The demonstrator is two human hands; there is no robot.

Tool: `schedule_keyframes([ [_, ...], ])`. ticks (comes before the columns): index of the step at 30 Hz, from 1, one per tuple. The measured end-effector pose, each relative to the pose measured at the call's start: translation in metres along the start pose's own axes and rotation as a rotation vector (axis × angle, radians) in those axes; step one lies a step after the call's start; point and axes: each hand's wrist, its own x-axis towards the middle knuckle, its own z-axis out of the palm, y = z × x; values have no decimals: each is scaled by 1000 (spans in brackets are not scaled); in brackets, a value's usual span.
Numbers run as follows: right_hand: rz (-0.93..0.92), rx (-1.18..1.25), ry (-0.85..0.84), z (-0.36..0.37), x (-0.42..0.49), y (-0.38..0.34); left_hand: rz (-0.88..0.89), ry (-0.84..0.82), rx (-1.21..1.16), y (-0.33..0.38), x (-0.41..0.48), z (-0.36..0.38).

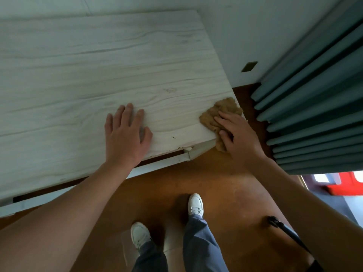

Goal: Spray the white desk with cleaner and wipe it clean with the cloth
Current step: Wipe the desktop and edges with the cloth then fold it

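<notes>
The white wood-grain desk (88, 75) fills the upper left of the head view. A crumpled tan cloth (220, 112) lies on the desk's near right corner and hangs a little over the edge. My right hand (237, 134) presses on the cloth, fingers on top and thumb under its hanging part. My left hand (125, 134) rests flat on the desk near the front edge, fingers spread, holding nothing. No spray bottle shows in this view.
Teal curtains (314, 95) hang close to the right of the desk corner. Brown floor (216, 183) lies below, with my two white shoes (194, 205) on it. A red object (345, 185) sits at the far right. A wall (245, 36) stands behind the desk.
</notes>
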Motion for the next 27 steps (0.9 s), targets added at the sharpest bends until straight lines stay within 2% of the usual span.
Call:
schedule_keyframes([
  [5, -132, -17, -63, -7, 8, 19, -22, -19, 1, 3, 2, 0],
  [12, -339, 99, 62, -26, 46, 43, -215, -3, -40, 60, 34, -14],
  [17, -396, 203, 201, -59, 118, 62, -209, 4, -55, 134, 89, 4],
  [21, -416, 262, 175, -71, 187, 76, -203, -49, 0, 154, 102, 28],
  [27, -448, 249, 120, -62, 281, 86, -204, -21, 31, 152, 95, 41],
])
